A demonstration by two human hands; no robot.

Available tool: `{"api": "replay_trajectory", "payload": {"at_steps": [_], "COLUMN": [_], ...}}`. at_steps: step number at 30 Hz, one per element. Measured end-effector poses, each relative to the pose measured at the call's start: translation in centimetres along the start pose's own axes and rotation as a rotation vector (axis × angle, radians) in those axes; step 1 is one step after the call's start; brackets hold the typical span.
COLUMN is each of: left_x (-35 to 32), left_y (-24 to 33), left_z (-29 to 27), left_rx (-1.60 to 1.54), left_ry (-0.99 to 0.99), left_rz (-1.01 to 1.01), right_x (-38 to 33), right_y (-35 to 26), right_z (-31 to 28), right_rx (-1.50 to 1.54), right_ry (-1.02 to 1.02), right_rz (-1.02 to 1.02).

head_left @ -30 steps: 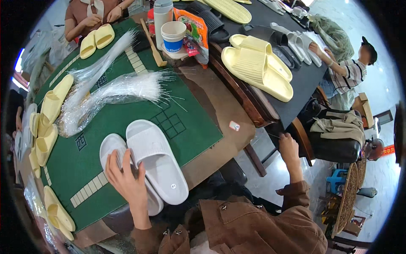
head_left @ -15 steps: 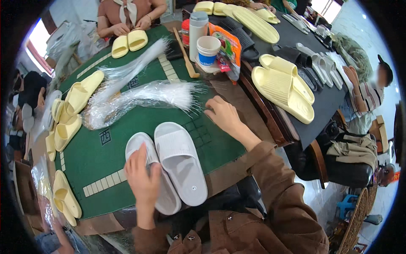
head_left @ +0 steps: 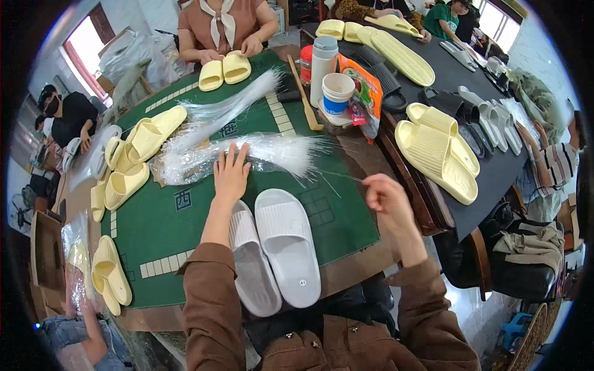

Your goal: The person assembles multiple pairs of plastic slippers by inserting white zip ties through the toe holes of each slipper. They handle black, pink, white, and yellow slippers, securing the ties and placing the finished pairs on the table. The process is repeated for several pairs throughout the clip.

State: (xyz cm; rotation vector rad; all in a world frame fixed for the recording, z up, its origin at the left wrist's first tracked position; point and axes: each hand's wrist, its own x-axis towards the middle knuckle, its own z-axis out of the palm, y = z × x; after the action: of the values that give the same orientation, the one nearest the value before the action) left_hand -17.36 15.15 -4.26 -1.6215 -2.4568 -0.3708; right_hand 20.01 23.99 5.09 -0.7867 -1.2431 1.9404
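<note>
A pair of grey slide slippers [head_left: 289,247] lies side by side at the near edge of the green table mat, toes pointing away from me. Beyond them is a bundle of thin clear plastic strands [head_left: 278,154], partly wrapped in clear film. My left hand [head_left: 230,176] rests flat on the wrapped part with its fingers stretched out. To the right of the bundle, my right hand [head_left: 388,201] has its fingers pinched together on a thin strand that trails back toward the bundle's loose ends. A second strand bundle [head_left: 238,102] lies just behind.
Yellow slippers [head_left: 142,133] line the mat's left side. A white cup [head_left: 338,93], a grey bottle [head_left: 323,65] and a wooden stick [head_left: 303,96] stand or lie at the far right. A dark table [head_left: 470,213] holds more slippers. Across the mat, a person handles yellow slippers [head_left: 224,69].
My left hand has moved from the grey slippers forward onto the strand bundle. My right hand has drawn right and nearer, now pinching a strand. The view has shifted.
</note>
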Motion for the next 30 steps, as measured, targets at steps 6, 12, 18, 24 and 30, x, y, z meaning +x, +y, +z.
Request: {"api": "replay_trajectory", "payload": {"at_steps": [6, 12, 18, 24, 30], "left_x": [-0.3, 0.0, -1.5, -10.2, -18.6], "left_y": [-0.2, -0.4, 1.8, 15.4, 18.4], "left_z": [0.4, 0.8, -5.4, -18.8, -17.5], "left_rx": [0.017, 0.043, -0.256, -0.999, -1.237], "left_ry": [0.057, 0.051, 0.138, -0.047, -0.168], "left_rz": [-0.037, -0.058, 0.007, 0.471, 0.486], "right_x": [-7.6, -9.4, -11.5, -13.3, -14.6], "right_y": [-5.2, -5.5, -5.7, -6.6, -6.0], "right_z": [-4.8, -6.4, -1.0, 2.8, 2.8], "right_rx": [0.540, 0.438, -0.016, -0.276, -0.189], "right_ry": [0.169, 0.256, 0.045, -0.144, -0.237], "right_rz": [-0.425, -0.477, -0.501, -0.494, -0.855]}}
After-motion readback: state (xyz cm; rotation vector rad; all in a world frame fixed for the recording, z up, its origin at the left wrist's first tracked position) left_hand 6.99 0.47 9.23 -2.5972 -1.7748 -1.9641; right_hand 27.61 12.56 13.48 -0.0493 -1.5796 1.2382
